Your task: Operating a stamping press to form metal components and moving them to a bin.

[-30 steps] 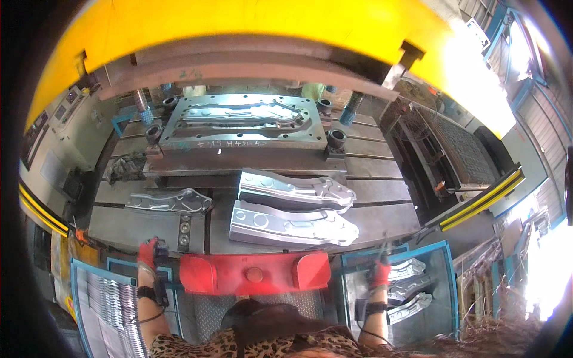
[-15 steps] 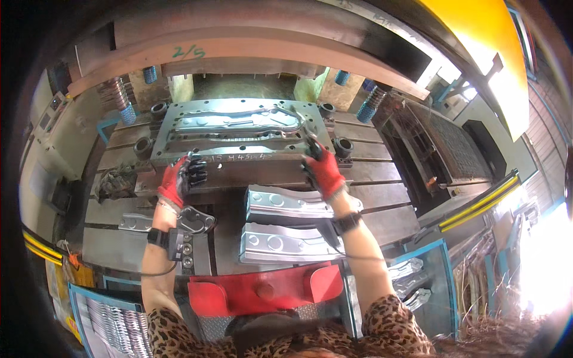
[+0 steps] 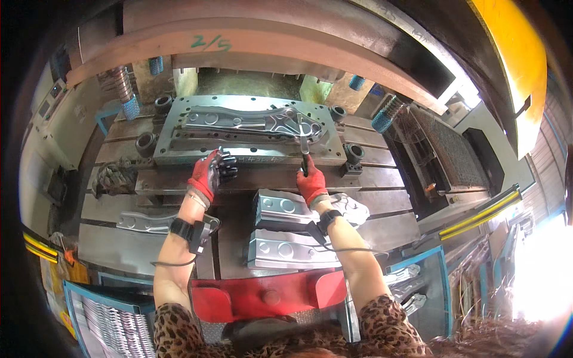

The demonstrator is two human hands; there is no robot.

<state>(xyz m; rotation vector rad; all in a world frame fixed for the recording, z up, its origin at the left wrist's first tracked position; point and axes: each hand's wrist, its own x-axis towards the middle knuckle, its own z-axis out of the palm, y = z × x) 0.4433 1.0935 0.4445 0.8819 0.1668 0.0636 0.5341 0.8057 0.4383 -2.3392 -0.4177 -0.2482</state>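
My left hand, in a red glove with black fingers, hovers in front of the lower die. Its fingers are apart and hold nothing. Farther right, my right hand, gloved alike, is closed around the dark handle of a slim hand tool. The tool's silver shaft points away from me, over the right part of the die. A long silver stamped metal part with a holed, wider right end lies on the die. Nearer me, two groups of similar stamped parts, a far one and a near one, lie beside my right wrist.
Another stamped part lies left of my left forearm. The press's upper beam spans overhead. Guide bushings stand at the die's corners. A blue-framed bin of parts is at lower left, a red padded piece near my body.
My left hand has moved right along the die's front edge. My right hand has drawn back toward me, and the tool now shows plainly. The part on the die looks clearer.
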